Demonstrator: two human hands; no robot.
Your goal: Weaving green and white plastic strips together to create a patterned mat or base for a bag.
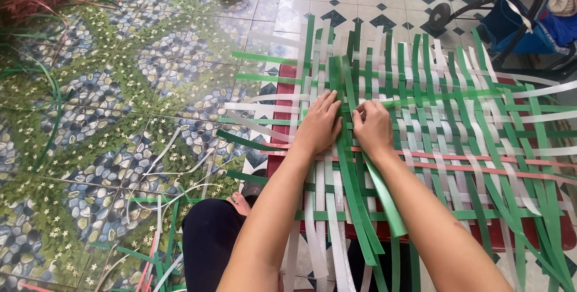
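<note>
Two hands, left hand; right hand, press green strips on woven mat.

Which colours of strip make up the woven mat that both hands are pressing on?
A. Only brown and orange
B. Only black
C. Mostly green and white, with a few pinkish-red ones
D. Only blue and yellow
C: the woven mat under the left hand and right hand is made of green and white strips, with a few pinkish-red strips running across it.
</note>
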